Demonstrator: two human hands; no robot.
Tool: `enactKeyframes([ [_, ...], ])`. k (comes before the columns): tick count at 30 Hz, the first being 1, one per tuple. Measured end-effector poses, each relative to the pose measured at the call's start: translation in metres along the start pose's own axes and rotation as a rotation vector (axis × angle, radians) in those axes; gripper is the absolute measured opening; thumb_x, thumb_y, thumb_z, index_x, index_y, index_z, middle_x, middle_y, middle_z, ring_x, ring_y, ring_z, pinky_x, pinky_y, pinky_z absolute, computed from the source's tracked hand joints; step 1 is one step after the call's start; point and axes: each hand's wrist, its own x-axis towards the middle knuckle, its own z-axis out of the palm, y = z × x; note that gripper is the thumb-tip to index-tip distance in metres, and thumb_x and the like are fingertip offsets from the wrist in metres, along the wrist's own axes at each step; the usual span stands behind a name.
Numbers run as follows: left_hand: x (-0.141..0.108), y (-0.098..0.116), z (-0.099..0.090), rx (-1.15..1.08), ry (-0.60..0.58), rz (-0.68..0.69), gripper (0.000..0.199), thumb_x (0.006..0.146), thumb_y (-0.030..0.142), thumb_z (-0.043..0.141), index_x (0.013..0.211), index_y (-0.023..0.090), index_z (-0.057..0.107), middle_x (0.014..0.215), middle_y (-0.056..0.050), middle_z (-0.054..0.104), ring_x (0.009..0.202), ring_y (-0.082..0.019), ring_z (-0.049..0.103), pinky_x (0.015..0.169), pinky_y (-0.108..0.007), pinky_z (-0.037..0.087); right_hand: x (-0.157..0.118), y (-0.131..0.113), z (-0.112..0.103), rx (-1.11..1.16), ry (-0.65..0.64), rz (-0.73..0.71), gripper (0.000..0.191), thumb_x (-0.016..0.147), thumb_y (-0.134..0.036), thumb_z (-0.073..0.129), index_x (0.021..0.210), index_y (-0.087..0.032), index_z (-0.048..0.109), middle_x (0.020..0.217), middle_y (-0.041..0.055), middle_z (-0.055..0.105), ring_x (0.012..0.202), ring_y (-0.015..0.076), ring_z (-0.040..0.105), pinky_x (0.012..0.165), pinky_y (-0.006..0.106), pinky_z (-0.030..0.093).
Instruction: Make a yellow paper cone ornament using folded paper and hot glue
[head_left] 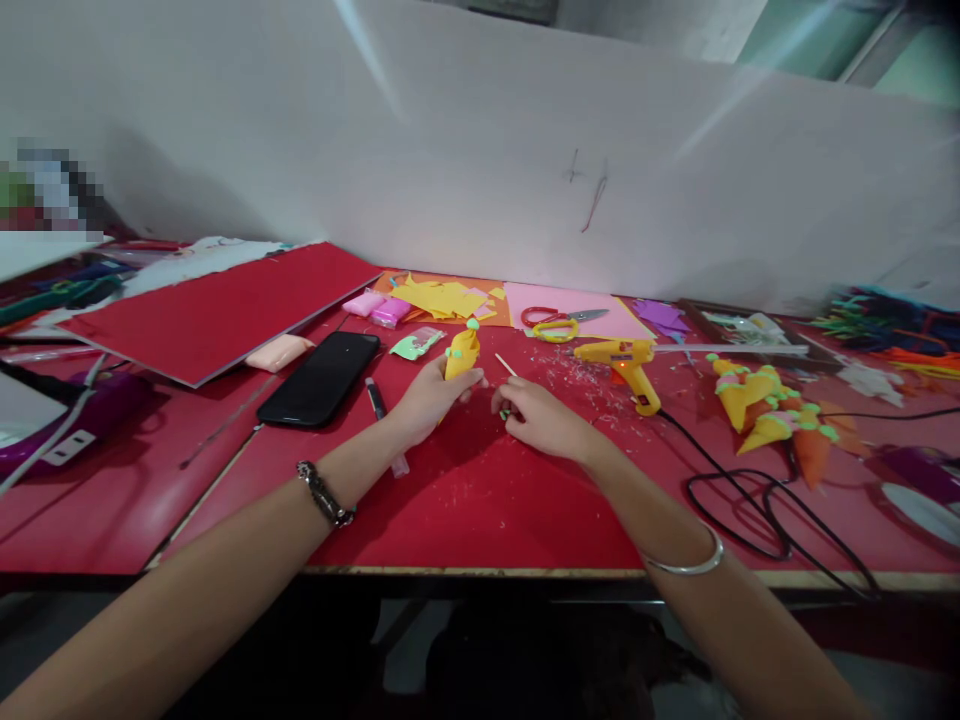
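In the head view, nearest the camera are the left forearm [240,550] with a dark bracelet [324,495] and the right forearm [712,590] with a silver bangle [694,565]. Both reach over the red tabletop [517,520], so the two hands meet near its middle.

The left hand [431,400] is closed around the yellow cone [463,350], which has light green dots and a green ball on top. It is held upright, above the tabletop, and the fingers wrap its lower part; probably this leaves the decorated part uncovered. The right hand [551,415] is just beside it, with bent fingers gripping a thin stick [505,364], its tip pointing away from the person. Something small and green shows at these fingers, but what it is cannot be told.

To the right of the right hand lies the glue gun [628,372], its handle toward the person, perhaps for easy picking up. Its black cord [697,450] runs in loops at the right. Farther right, similar cones [765,415] lie grouped together, apart from the hands, maybe so that they are not disturbed. Beyond the hands, the scissors [555,328] rest near pink paper.
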Motion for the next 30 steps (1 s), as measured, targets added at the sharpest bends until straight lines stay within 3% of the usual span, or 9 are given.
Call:
enactKeyframes([
  [7, 0.0, 0.002, 0.002, -0.018, 0.006, -0.037, 0.023, 0.066, 0.028, 0.062, 0.074, 0.015, 0.045, 0.06, 0.005, 0.048, 0.049, -0.005, 0.038, 0.048, -0.019, 0.028, 0.003, 0.002, -0.001, 0.066, 0.065, 0.02, 0.014, 0.065, -0.004, 0.049, 0.071, -0.014, 0.056, 0.069, 0.0013, 0.054, 0.06, 0.0087, 0.048, 0.059, 0.021, 0.037],
  [11, 0.0, -0.001, 0.001, 0.018, 0.019, -0.01, 0.025, 0.065, 0.028, 0.063, 0.079, 0.017, 0.046, 0.064, 0.006, 0.045, 0.054, -0.005, 0.04, 0.053, -0.019, 0.031, 0.003, -0.001, 0.003, 0.271, 0.205, 0.077, 0.014, 0.067, -0.008, 0.046, 0.076, -0.017, 0.052, 0.067, -0.0011, 0.055, 0.058, 0.0089, 0.051, 0.057, 0.021, 0.041],
  [15, -0.001, -0.003, 0.002, 0.044, -0.06, -0.031, 0.03, 0.064, 0.029, 0.065, 0.085, 0.016, 0.048, 0.074, 0.003, 0.051, 0.063, -0.008, 0.047, 0.06, -0.021, 0.035, 0.005, -0.005, 0.007, 0.44, 0.346, 0.093, 0.008, 0.07, -0.015, 0.048, 0.077, -0.018, 0.049, 0.067, -0.0015, 0.055, 0.06, 0.0094, 0.053, 0.057, 0.021, 0.043],
  [21, -0.001, -0.002, 0.001, 0.102, -0.128, -0.003, 0.031, 0.068, 0.031, 0.061, 0.091, 0.013, 0.052, 0.084, -0.002, 0.056, 0.074, -0.012, 0.051, 0.07, -0.024, 0.037, 0.009, -0.009, 0.012, 0.508, 0.418, 0.07, 0.014, 0.07, -0.014, 0.049, 0.083, -0.018, 0.054, 0.069, -0.0008, 0.057, 0.062, 0.0095, 0.055, 0.057, 0.02, 0.044],
  [26, 0.0, -0.004, 0.0, 0.087, -0.07, 0.027, 0.028, 0.068, 0.031, 0.063, 0.086, 0.014, 0.05, 0.075, 0.002, 0.051, 0.065, -0.008, 0.045, 0.061, -0.021, 0.034, 0.007, -0.009, 0.009, 0.433, 0.437, 0.011, 0.015, 0.073, -0.016, 0.049, 0.083, -0.018, 0.059, 0.076, 0.0015, 0.063, 0.069, 0.0115, 0.058, 0.066, 0.024, 0.046],
  [30, -0.002, -0.001, 0.001, -0.011, -0.084, -0.04, 0.025, 0.066, 0.029, 0.064, 0.079, 0.015, 0.047, 0.064, 0.005, 0.045, 0.054, -0.005, 0.039, 0.051, -0.019, 0.029, 0.006, -0.013, 0.004, 0.383, 0.461, -0.012, 0.012, 0.075, -0.017, 0.05, 0.081, -0.017, 0.061, 0.076, 0.0022, 0.064, 0.069, 0.012, 0.058, 0.065, 0.024, 0.046],
])
